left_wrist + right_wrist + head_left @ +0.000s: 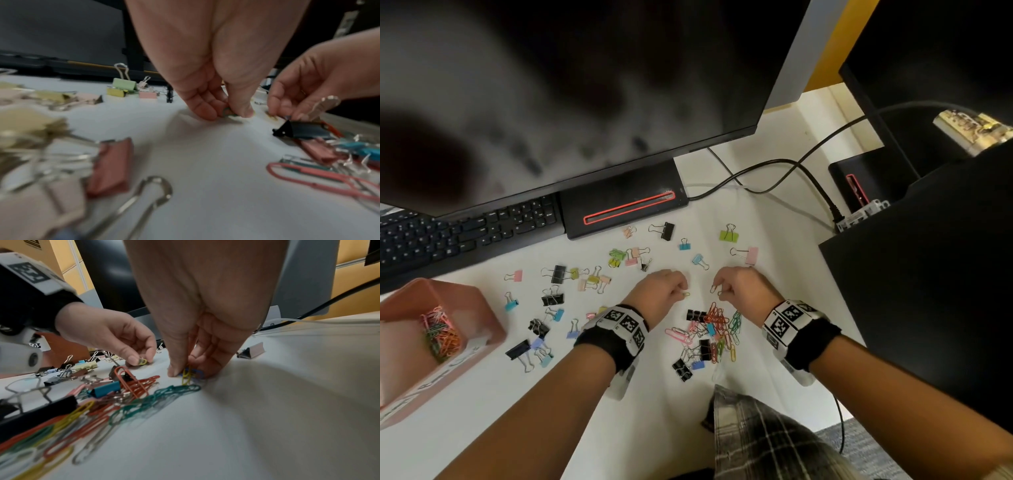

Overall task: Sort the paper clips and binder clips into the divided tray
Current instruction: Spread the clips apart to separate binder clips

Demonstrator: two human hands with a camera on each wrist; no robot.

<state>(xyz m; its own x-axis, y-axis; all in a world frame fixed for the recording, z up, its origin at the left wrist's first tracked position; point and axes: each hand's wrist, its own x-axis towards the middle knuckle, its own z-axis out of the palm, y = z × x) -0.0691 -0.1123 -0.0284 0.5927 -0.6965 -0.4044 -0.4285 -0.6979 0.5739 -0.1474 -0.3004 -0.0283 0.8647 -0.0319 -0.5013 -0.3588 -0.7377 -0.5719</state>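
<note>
My left hand (681,289) pinches a small yellow paper clip (142,361) between thumb and forefinger, low over the white table. My right hand (717,289) pinches a yellow paper clip (186,375) together with a blue one, fingertips down on the table. Just below both hands lies a heap of coloured paper clips (719,325) mixed with black binder clips. Binder clips (558,274) in many colours are scattered to the left and behind. The pink divided tray (482,308) stands at the far left with paper clips (440,334) in one compartment.
A monitor base (623,202) and keyboard (465,229) stand behind the clips. Black cables (774,171) run across the back right. A dark box (928,274) borders the table on the right. A green binder clip (727,234) and a pink one (750,255) lie behind my right hand.
</note>
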